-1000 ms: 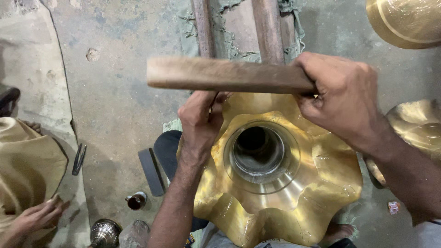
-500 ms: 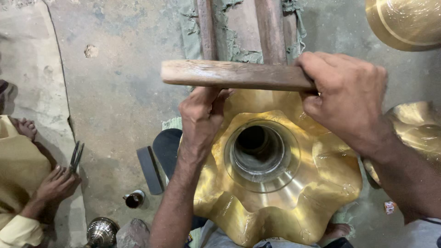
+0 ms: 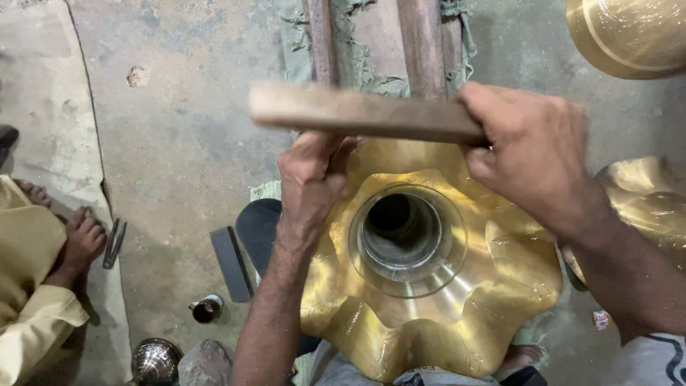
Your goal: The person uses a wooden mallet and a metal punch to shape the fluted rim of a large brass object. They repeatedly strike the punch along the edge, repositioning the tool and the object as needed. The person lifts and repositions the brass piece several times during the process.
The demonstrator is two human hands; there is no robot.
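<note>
Closest to me I see the scalloped brass vessel (image 3: 429,286), its round open neck just below my fingers and its wavy rim spreading toward my lap. My left hand (image 3: 311,186) presses on the vessel's upper left shoulder, fingers curled together against the metal, tips tucked under the stick. My right hand (image 3: 532,154) wraps tight around the right end of a flat wooden stick (image 3: 364,114), which reaches leftward just above the left knuckles; the stick looks blurred. Left of my left fingers lie a dark flat bar (image 3: 230,263) and a small cup (image 3: 206,309) on the concrete. Beyond the fingertips two wooden beams (image 3: 421,43) run away from me. Far left, another person's hand (image 3: 82,239) rests beside metal tongs (image 3: 113,243)
</note>
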